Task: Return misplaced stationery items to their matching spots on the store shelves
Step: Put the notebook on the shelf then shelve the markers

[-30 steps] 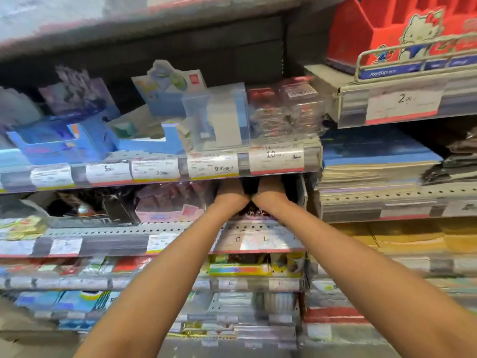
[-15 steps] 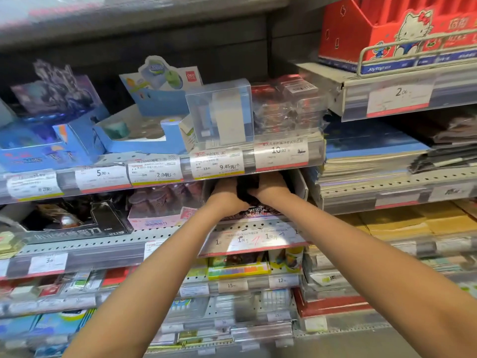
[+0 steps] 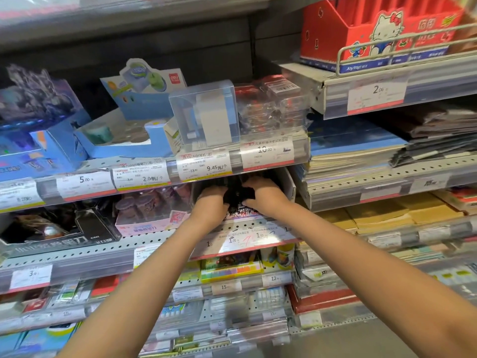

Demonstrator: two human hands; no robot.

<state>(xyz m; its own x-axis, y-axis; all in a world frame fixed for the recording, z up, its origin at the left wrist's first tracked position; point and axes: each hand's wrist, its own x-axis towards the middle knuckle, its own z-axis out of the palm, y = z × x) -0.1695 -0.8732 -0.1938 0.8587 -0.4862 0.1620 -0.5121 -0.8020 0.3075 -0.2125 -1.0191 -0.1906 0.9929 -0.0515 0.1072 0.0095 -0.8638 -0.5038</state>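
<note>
Reaching into a white display box [image 3: 289, 186] on the shelf [image 3: 77, 254], left hand [image 3: 210, 204] and right hand [image 3: 265, 195] together grip a small black item [image 3: 238, 195], details indistinct.

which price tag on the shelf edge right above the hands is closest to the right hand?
The 10.00 tag, rightmost on that edge, almost straight above the right hand. The 9.45 tag sits left, above the left hand.

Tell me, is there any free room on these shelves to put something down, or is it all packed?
Mostly packed. A bare strip of perforated shelf runs in front of the pink box, left of the left hand. Both hands, left and right hand, fill the white box. The shelf above, around the clear case, is crowded edge to edge.
</note>
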